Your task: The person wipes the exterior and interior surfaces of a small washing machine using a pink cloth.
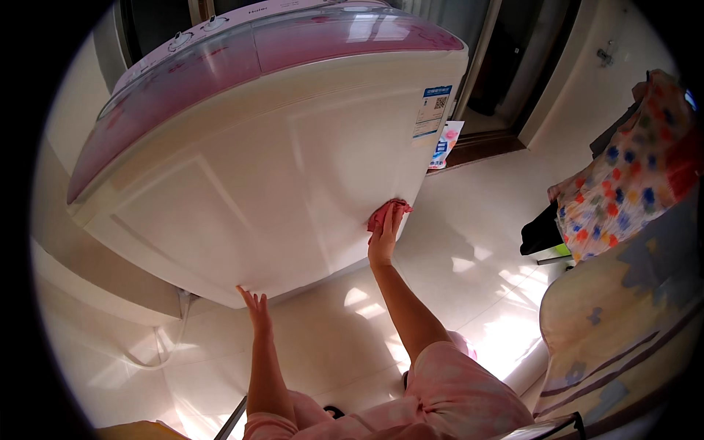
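A white Haier washing machine with pink translucent lids stands before me. My right hand presses a crumpled red cloth against the lower right part of its front panel. Lower down and to the left, my left hand has its fingers spread, with the fingertips at the panel's bottom edge; nothing is in it. Two control knobs sit on the top panel at the back. A label bearing writing and a printed code is stuck near the machine's upper right edge.
Beside the machine's right side stands a printed detergent packet. Colourful spotted clothing hangs at the right, above a patterned fabric. A pale hose runs along the tiled floor at the left. Behind is a door track.
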`<state>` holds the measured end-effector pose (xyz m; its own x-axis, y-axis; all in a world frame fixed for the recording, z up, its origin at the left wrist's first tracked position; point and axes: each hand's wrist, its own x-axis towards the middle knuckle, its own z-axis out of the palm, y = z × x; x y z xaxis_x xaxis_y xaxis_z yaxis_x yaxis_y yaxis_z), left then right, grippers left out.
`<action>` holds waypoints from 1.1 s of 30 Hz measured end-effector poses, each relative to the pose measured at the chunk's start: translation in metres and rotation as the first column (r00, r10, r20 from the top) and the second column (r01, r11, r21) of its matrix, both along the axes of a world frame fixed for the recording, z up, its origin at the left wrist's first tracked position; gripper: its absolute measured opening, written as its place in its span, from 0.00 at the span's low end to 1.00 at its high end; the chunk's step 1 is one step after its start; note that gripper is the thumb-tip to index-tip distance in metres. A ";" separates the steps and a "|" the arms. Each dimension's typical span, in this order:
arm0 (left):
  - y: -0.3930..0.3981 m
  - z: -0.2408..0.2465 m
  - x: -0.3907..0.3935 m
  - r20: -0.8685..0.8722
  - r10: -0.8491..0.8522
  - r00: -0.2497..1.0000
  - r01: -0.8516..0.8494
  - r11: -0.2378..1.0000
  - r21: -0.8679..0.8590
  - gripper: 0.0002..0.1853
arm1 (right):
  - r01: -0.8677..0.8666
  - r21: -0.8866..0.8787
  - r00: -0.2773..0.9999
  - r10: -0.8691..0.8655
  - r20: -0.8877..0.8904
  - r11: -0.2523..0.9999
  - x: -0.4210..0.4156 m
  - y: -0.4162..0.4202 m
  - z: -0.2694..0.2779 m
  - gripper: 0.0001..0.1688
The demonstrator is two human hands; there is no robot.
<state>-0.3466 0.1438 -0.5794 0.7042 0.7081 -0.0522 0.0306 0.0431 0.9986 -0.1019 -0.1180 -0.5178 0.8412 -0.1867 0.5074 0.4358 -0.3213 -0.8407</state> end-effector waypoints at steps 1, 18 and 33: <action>0.001 -0.002 -0.001 -0.016 0.016 1.000 -0.016 1.000 -0.003 0.43 | -0.001 -0.008 0.999 0.000 -0.052 1.000 -0.002 -0.010 0.003 0.28; 0.011 -0.016 -0.001 -0.001 0.012 1.000 -0.012 0.979 0.205 0.42 | 0.054 0.062 0.869 -0.078 0.488 0.997 0.090 -0.048 0.279 0.30; -0.005 0.008 -0.004 -0.006 0.059 0.998 -0.059 0.998 -0.007 0.40 | 0.174 0.121 0.875 -0.210 0.435 0.977 0.090 -0.020 0.115 0.34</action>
